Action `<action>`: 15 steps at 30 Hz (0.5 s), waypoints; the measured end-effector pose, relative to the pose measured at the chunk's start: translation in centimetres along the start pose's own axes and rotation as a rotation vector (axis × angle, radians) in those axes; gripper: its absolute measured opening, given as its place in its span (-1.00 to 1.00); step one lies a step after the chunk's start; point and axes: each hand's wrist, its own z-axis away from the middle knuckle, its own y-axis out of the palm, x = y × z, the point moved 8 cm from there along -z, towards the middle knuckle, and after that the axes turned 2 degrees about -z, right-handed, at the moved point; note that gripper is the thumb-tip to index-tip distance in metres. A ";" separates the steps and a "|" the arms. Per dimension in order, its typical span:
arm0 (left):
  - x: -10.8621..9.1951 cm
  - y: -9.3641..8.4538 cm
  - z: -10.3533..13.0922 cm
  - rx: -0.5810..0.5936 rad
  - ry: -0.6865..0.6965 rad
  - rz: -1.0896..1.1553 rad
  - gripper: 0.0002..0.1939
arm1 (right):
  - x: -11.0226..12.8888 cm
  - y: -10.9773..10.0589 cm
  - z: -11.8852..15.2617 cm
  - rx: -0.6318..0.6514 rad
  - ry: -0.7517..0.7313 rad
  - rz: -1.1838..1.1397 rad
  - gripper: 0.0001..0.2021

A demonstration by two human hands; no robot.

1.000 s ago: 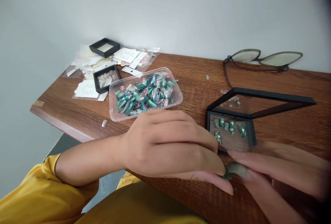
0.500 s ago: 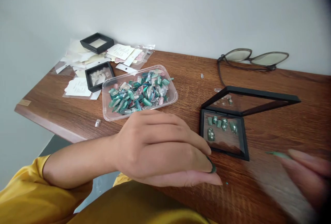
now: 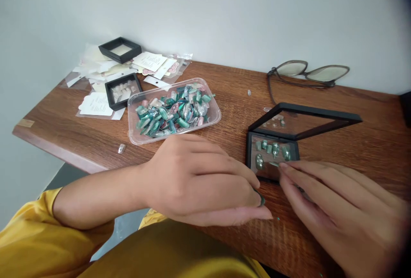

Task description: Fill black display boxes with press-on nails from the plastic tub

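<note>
An open black frame case (image 3: 272, 178) lies on the table with its lid tilted up. Several green press-on nails (image 3: 275, 149) rest on its clear film. My right hand (image 3: 334, 196) reaches over the case's front right corner, thumb and finger pinching a small greenish nail (image 3: 273, 164) close to the film. Left of the case, my left hand (image 3: 212, 179) is closed, thumb and forefinger pressed together around a dark green nail (image 3: 261, 199). Behind my left hand is a clear plastic box (image 3: 220, 115) filled with loose green, pink and clear nails.
Glasses (image 3: 327, 74) lie near the wall at the back right. Cards and clear bags (image 3: 96, 104) pile up at the back left with two black frames (image 3: 120, 50). Single clear nails (image 3: 121, 148) lie on the wooden table (image 3: 73, 128).
My right hand has moved left from the right edge to the open case, carrying the small nail. My left hand has stayed nearly in place.
</note>
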 end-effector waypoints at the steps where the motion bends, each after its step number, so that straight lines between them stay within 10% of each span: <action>1: -0.1 0.1 0.0 -0.003 0.005 -0.011 -0.80 | 0.6 0.1 -0.4 0.001 -0.057 0.051 -0.72; 15: 0.4 0.5 0.3 -0.068 0.039 -0.025 -0.82 | 1.3 0.2 -2.1 0.058 -0.126 -0.123 -0.87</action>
